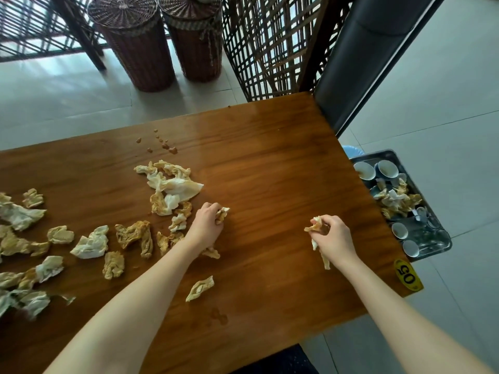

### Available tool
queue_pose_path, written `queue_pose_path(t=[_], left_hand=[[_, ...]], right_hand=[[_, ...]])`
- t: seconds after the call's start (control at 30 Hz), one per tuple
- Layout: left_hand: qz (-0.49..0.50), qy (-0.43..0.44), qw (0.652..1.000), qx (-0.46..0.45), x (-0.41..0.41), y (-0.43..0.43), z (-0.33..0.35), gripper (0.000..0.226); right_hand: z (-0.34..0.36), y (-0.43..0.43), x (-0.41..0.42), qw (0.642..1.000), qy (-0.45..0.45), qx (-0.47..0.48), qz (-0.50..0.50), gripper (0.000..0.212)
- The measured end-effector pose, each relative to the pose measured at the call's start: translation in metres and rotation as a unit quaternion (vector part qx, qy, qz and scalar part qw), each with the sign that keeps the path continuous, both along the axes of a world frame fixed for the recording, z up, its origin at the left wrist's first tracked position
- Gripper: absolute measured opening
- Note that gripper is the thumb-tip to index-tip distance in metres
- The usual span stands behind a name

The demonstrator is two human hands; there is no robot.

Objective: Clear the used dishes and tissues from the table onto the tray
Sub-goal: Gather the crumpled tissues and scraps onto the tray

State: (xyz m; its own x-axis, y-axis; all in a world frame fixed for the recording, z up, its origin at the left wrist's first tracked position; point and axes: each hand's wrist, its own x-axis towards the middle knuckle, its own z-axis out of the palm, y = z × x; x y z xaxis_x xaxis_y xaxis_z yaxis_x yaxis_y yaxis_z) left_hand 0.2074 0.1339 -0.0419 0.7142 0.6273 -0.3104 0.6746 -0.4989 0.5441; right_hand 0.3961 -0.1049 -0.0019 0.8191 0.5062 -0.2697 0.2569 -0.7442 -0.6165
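Wooden table [270, 163] strewn with stained tissues [172, 187]; left hand [206, 222] and right hand [333, 233] each clutch one, tray [442, 238] apparently beside it.

Two bare forearms, uncovered right down to the lower edge of view. Left hand [206, 222] and right hand [336, 236] likewise bare, ungloved. Dark, finely speckled fabric [280, 360] at the bottom edge, apparently clothing.
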Motion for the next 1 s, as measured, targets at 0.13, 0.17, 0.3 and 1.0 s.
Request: queue_pose_path(t=[0.13,0.17,0.3,1.0], left_hand=[[0.011,-0.033,0.999,-0.002,0.010,-0.011,0.019,0.026],[0.015,-0.043,0.999,-0.001,0.015,-0.016,0.025,0.025],[0.034,-0.082,0.996,0.004,0.041,-0.045,0.044,0.028],[-0.044,-0.126,0.990,0.031,0.257,-0.292,0.067,0.027]], right_hand=[[0.006,-0.016,0.006,1.000,0.004,0.009,-0.007,0.027],[0.008,-0.019,0.009,1.000,0.004,0.016,-0.006,0.027],[0.017,-0.042,0.026,0.999,0.001,0.037,0.000,0.024],[0.037,-0.283,0.219,0.991,0.020,0.099,-0.086,0.017]])
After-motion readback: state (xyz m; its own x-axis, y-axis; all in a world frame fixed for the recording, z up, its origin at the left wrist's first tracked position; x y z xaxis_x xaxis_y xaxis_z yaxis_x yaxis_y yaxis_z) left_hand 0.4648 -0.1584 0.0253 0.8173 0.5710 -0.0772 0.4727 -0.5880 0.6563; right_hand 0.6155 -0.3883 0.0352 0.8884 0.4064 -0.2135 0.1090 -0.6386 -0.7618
